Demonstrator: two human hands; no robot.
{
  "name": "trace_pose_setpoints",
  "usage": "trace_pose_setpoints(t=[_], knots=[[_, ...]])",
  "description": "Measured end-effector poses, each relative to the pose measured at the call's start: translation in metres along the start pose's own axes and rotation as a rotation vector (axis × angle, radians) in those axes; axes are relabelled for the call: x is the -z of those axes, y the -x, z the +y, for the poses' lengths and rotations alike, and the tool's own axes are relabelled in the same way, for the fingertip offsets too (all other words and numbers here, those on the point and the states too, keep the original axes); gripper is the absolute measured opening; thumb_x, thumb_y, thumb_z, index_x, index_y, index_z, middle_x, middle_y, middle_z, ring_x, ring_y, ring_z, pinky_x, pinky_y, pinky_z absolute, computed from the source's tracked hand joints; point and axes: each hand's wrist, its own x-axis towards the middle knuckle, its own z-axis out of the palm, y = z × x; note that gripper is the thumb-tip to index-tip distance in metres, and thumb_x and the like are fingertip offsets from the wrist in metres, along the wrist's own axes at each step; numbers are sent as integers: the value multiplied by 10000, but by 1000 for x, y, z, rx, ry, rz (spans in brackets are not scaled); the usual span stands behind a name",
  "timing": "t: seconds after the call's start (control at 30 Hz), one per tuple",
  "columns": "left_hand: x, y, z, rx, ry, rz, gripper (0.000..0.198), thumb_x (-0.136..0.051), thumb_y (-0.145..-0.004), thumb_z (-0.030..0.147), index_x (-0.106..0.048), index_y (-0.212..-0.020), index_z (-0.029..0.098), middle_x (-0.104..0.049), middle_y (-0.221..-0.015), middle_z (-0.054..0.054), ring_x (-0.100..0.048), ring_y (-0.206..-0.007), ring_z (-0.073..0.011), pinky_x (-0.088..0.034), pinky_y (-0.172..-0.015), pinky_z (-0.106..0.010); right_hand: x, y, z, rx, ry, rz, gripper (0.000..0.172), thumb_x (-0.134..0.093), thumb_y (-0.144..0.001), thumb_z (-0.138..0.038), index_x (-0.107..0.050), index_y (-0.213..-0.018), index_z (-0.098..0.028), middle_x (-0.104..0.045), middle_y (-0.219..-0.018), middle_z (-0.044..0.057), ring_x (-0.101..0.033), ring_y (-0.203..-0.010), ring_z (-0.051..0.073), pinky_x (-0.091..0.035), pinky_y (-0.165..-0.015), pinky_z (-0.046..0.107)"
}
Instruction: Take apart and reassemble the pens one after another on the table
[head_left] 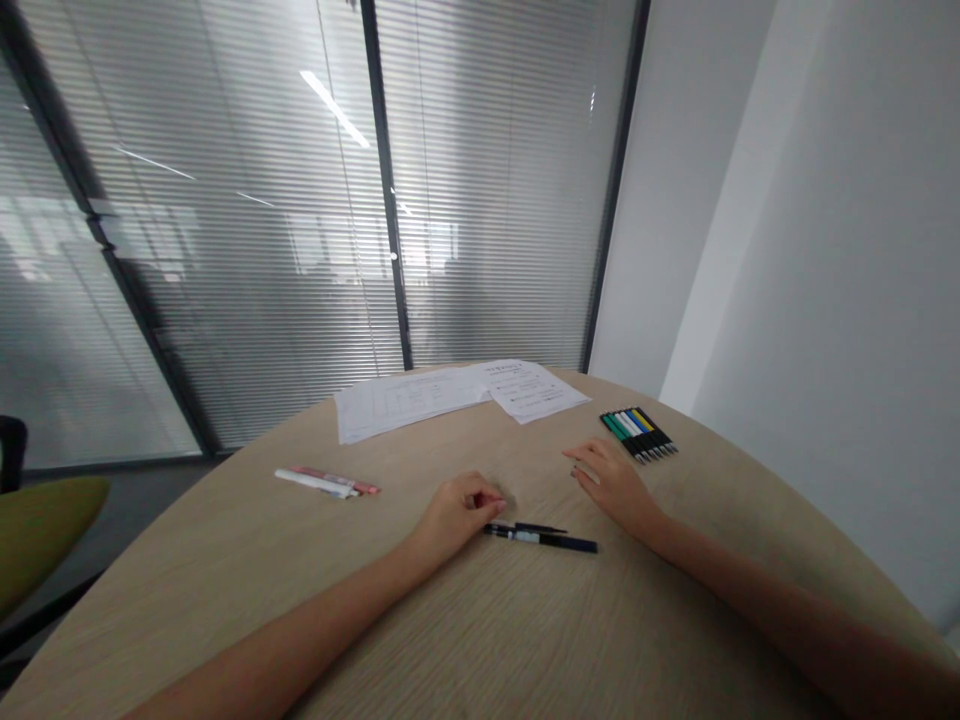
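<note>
My left hand (459, 510) rests on the round wooden table (465, 640) with its fingers curled in a loose fist. Its fingertips touch the near end of a dark blue pen (541, 538) that lies flat on the table. My right hand (611, 480) lies palm down to the right of the pen, fingers stretched out and holding nothing. It is a short way from a row of several pens (639, 433) with green, white, blue and yellow barrels.
Two white printed sheets (450, 395) lie at the table's far edge. A white and a pink pen (326, 482) lie side by side at the left. An olive chair (37, 530) stands at the far left. Glass walls with blinds stand behind.
</note>
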Motion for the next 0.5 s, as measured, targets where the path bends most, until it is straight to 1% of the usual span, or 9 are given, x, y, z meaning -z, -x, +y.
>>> trace_pose_setpoints(t=[0.13, 0.2, 0.27, 0.33, 0.5], knots=[[-1, 2, 2, -118, 15, -38, 80, -550, -675, 151, -615, -629, 152, -527, -610, 18, -492, -597, -100, -386, -587, -200, 7, 3, -37, 120, -120, -25, 183, -511, -745, -186, -599, -905, -195, -557, -823, 49, -494, -818, 163, -412, -758, 306], [-3, 3, 2, -174, 22, -57, 81, -550, -680, 145, -618, -636, 148, -529, -616, 12, -494, -609, -103, -386, -594, -200, 9, 5, -54, 126, -184, -67, 149, -546, -724, -187, -607, -860, -194, -560, -799, 38, -499, -786, 151, -421, -725, 286], [-4, 3, 1, -214, 29, -72, 81, -550, -688, 150, -618, -644, 144, -530, -623, 7, -497, -618, -104, -386, -594, -199, 9, 8, -66, 118, -218, -108, 121, -563, -716, -189, -613, -827, -196, -564, -797, 34, -501, -787, 149, -416, -726, 286], [-5, 4, 0, -239, 34, -80, 78, -553, -692, 154, -616, -647, 142, -527, -632, 4, -497, -622, -103, -386, -583, -195, 8, 9, -71, 101, -243, -116, 100, -560, -721, -192, -615, -805, -199, -565, -784, 31, -502, -777, 146, -413, -716, 282], [-6, 5, -1, -299, 20, -106, 83, -544, -705, 149, -619, -670, 147, -519, -627, 5, -493, -628, -104, -382, -570, -192, 4, 11, -70, 108, -255, -125, 59, -556, -721, -183, -610, -745, -194, -556, -737, 23, -501, -750, 141, -406, -678, 264]])
